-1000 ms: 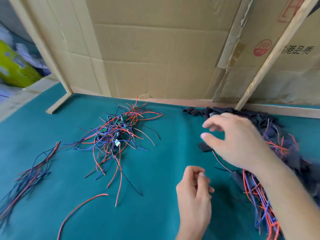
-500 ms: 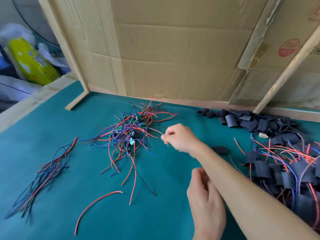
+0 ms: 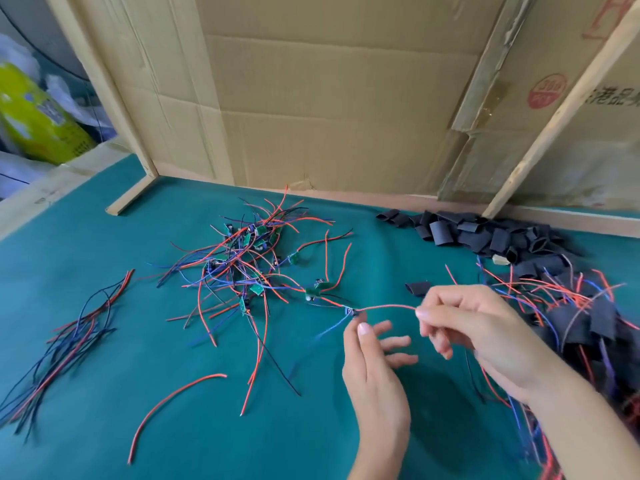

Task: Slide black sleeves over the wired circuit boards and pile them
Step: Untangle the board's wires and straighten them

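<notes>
Red wire (image 3: 388, 307) (pinched) in right hand (image 3: 485, 327)

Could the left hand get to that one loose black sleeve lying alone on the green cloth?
Probably yes: the lone black sleeve lies bare just beyond the left hand, though the red wire stretches between them.

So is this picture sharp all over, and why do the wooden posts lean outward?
Head view: the tangle of wired boards is fairly crisp, but the left hand shows soft motion blur at its fingers; the wooden posts splay from wide-angle distortion; lighting is soft daylight, with a faint shadow on the green mat.
</notes>
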`<state>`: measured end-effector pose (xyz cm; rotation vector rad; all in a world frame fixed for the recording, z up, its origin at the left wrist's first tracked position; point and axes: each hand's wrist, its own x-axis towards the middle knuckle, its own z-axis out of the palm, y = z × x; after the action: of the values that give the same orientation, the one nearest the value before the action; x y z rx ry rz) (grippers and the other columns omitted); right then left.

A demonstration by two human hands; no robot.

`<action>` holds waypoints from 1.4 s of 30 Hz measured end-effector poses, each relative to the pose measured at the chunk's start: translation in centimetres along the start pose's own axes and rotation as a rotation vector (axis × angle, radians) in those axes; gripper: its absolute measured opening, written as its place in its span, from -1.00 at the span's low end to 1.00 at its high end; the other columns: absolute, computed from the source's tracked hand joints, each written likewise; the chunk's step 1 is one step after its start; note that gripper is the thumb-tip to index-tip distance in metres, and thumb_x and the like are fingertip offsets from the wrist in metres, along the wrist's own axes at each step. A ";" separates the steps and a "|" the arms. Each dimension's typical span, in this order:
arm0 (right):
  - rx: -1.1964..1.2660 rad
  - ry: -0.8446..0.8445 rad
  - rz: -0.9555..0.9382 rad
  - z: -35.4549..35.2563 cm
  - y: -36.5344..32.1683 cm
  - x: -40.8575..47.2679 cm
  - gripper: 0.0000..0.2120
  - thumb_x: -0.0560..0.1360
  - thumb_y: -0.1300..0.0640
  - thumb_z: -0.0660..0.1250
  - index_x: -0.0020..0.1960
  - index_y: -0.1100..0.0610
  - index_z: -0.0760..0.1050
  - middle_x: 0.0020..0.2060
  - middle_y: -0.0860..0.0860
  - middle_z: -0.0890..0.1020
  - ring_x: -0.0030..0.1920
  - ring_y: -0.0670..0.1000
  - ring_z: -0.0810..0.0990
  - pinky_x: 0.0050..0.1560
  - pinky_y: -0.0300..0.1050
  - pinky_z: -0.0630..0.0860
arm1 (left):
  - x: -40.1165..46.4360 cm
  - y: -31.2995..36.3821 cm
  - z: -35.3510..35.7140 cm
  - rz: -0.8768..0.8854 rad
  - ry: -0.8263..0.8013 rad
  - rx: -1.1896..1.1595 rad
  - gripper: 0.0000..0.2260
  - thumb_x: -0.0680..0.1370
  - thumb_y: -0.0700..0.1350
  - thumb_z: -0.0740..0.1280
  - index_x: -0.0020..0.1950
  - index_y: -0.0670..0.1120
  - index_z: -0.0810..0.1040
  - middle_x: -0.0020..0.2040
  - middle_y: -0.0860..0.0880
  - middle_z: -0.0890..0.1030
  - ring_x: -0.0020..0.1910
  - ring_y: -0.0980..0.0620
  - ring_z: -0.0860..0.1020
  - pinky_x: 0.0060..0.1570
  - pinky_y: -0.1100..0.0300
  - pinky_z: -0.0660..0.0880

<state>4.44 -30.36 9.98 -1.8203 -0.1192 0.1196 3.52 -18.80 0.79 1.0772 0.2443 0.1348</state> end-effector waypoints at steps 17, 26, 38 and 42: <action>-1.002 0.059 0.151 -2.5 2.9 6.8 -0.58 0.54 0.20 0.36 0.35 -0.10 0.53 0.26 -0.11 0.61 0.33 0.08 0.54 0.28 -0.04 0.47 | -0.2 -1.3 0.1 0.069 -0.057 0.139 -0.59 0.62 -0.34 0.28 0.13 0.19 0.66 -0.11 -0.11 0.66 -0.34 0.08 0.56 -0.31 0.26 0.48; -1.084 0.248 0.097 -2.2 5.9 8.5 -0.73 0.57 0.05 0.44 0.27 -0.05 0.62 0.18 -0.01 0.69 0.23 0.15 0.56 0.20 0.04 0.53 | -0.2 -1.5 0.1 0.136 -0.114 0.201 -0.57 0.64 -0.23 0.34 0.09 0.37 0.67 -0.26 0.02 0.47 -0.30 -0.07 0.54 -0.29 0.29 0.50; 0.310 0.851 -0.408 -2.4 -0.8 2.5 -0.91 0.51 0.14 0.49 -0.14 -0.02 0.73 -0.26 -0.05 0.73 -0.27 -0.03 0.65 -0.25 -0.26 0.59 | -0.3 -1.6 -0.2 0.128 -0.093 0.297 -0.69 0.65 -0.10 0.34 0.04 0.37 0.66 -0.22 -0.20 0.56 -0.48 0.07 0.50 -0.19 -0.12 0.57; 0.219 0.885 -0.425 -0.9 -0.5 2.8 -0.92 0.52 0.17 0.50 -0.12 0.00 0.68 -0.27 -0.07 0.74 -0.28 -0.06 0.66 -0.28 -0.23 0.61 | -0.4 -1.5 -0.3 0.156 -0.088 0.322 -0.67 0.65 -0.11 0.34 0.03 0.38 0.66 -0.24 -0.17 0.56 -0.48 0.08 0.50 -0.19 -0.08 0.59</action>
<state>7.33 -30.71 10.69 -1.4497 0.1329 -0.9268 3.00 -19.35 -0.61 1.4194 0.1035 0.1916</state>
